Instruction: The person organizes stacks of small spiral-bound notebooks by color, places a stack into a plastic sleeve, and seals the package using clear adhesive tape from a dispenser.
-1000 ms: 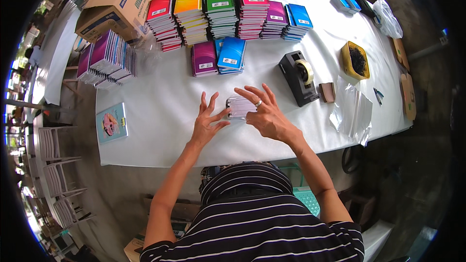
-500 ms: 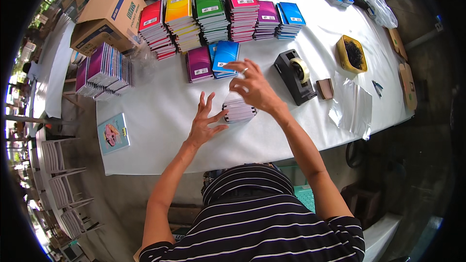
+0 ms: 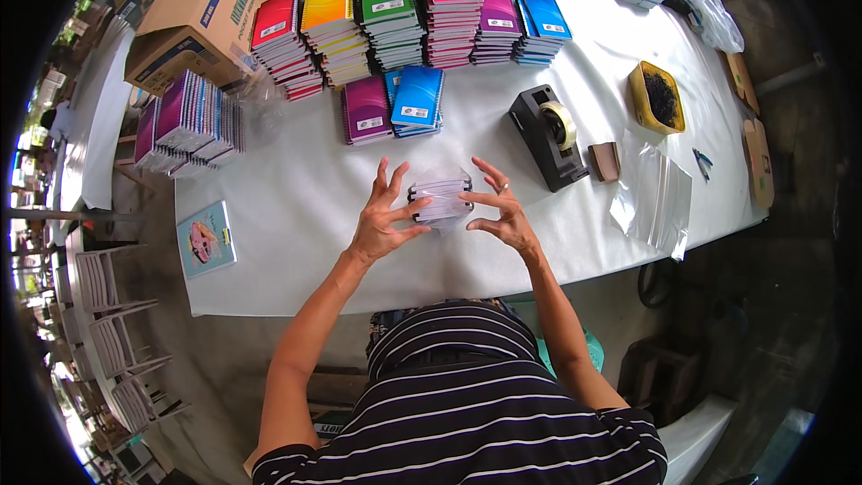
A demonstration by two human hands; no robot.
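White tabletop (image 3: 296,207) lies under both hands; its near edge runs below them, its left edge beyond the booklet. Far left of the hands, stacked chairs (image 3: 108,278) fade into glare and the dark lens rim. Booklet (image 3: 206,239) lies left of the left hand, near the table edge. Bound notebooks (image 3: 187,121) sit farther up and left, against a carton (image 3: 193,27) whose inside cannot be seen. Ahead of the hands runs a row of stacks (image 3: 388,4); covers show only on top. Loose notebooks (image 3: 417,99) lie nearer, just ahead of the fingers; those underneath are mostly hidden.

Left hand (image 3: 384,216): fingers spread, index tip at the bundle's left side. Bundle (image 3: 440,201) is on the table between the hands, edges showing, covers not visible, with clear film about it, its outline hard to trace. Right hand (image 3: 508,216): fingers spread, index tip at the bundle's right side; grip pressure cannot be told.

White surface separates the right hand from the tape dispenser (image 3: 543,145). Farther right: brown block (image 3: 604,162), plastic sleeves (image 3: 651,198), yellow tub (image 3: 640,101) with dark contents not identifiable, and pliers (image 3: 703,163). Floor beyond is too dark to read.
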